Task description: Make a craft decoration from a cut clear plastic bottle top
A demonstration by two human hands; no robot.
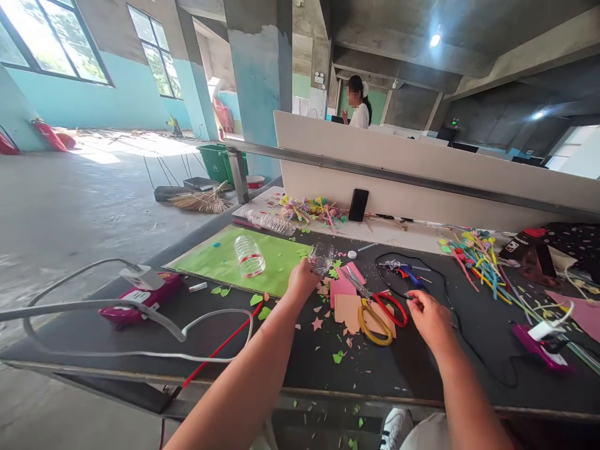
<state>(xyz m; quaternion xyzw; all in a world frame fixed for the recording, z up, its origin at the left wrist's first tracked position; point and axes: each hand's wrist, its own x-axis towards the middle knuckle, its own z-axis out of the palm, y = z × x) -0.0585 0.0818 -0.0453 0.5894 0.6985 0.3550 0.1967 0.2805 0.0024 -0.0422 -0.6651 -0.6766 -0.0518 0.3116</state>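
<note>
My left hand [304,279] is closed around the near end of a clear plastic bottle piece [322,256], at the right edge of a green sheet [210,253]. A second clear bottle part [250,256] with red marks stands on that sheet. My right hand [430,317] pinches a thin black cord [446,281] close to a blue glue gun [412,275]. Between my hands, scissors [382,312] with one red and one yellow handle lie partly open across pink paper [341,290] and peach paper [347,310]. A white cap [352,254] is beyond them.
Green and pink paper scraps litter the dark table [323,369]. Colourful pipe-cleaner bundles [312,209] lie behind, near a black phone [359,205] and a lying bottle [269,222]. Magenta power strips [140,297] with cables sit at both sides. A person [360,109] is beyond the white partition [422,156].
</note>
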